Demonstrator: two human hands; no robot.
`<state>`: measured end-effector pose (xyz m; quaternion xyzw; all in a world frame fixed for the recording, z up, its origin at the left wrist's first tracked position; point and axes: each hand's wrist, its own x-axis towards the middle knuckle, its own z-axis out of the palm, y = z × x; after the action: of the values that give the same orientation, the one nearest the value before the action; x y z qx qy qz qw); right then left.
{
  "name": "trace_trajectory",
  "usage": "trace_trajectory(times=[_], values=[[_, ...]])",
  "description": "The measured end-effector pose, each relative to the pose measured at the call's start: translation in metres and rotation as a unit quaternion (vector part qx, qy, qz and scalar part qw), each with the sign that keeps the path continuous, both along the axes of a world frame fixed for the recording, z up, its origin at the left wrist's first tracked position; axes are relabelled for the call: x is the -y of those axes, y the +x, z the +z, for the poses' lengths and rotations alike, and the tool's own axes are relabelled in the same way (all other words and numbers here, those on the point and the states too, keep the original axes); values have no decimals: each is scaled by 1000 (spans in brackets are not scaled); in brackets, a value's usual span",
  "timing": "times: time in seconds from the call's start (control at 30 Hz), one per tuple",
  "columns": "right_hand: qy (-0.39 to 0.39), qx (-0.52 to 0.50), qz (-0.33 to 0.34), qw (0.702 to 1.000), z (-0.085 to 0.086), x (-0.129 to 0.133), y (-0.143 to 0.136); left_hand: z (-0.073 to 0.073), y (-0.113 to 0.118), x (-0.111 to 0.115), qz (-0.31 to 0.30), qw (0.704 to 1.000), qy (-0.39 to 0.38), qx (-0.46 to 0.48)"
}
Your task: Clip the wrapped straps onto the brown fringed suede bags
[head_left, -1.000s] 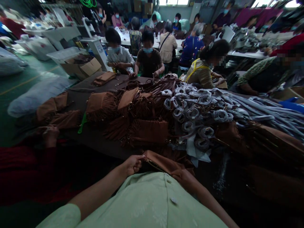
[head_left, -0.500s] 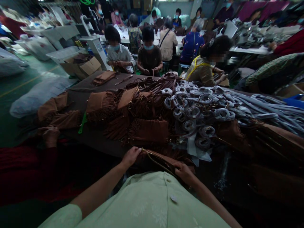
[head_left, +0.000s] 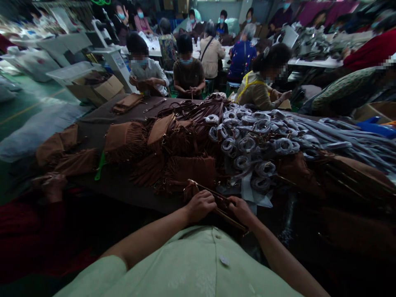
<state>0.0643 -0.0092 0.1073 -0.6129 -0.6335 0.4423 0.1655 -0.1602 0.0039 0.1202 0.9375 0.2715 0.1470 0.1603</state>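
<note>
A brown bag with a metal-edged opening is held close to my body at the near edge of the table. My left hand is closed on it, fingers curled over its opening. On the other side, my right hand grips the bag's right part between thumb and fingers. Just beyond lies a brown fringed bag. Coiled straps in clear wrapping are heaped to the right of it.
More fringed bags and a green tool lie on the dark table. At the left, another person's hands are near the edge. Several people sit across the table. Long wrapped straps spread at the right.
My left hand has moved right, from the bag's left end to its opening, nearer my right hand. The bag's opening has turned. The view has shifted slightly.
</note>
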Motion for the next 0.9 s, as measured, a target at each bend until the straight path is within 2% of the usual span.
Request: trace_trajectory(times=[0.07, 0.13, 0.23, 0.33, 0.4, 0.53, 0.63, 0.7, 0.9], values=[[7, 82, -62, 995, -1, -2, 6, 2, -2, 2, -62, 998, -3, 7], [-2, 96, -56, 994, 2, -1, 8, 2, -4, 6, -82, 997, -5, 3], [-22, 61, 40, 997, 12, 5, 3, 0, -4, 12, -72, 997, -8, -9], [-49, 74, 130, 988, 22, 8, -3, -3, -5, 13, -78, 997, -16, -10], [-74, 44, 181, 980, 28, 8, -4, -5, -6, 13, -72, 997, -28, -7], [-96, 19, 227, 969, 31, 8, -2, -9, -9, 14, -17, 998, -56, 2], [-87, 68, 207, 972, 29, 11, -3, -11, -9, 15, 11, 998, -69, 11], [-71, 85, 185, 977, 28, 10, -5, -10, -10, 15, -5, 997, -70, 22], [5, 185, 53, 981, 24, -10, 0, 5, -15, 15, -168, 986, -20, 4]])
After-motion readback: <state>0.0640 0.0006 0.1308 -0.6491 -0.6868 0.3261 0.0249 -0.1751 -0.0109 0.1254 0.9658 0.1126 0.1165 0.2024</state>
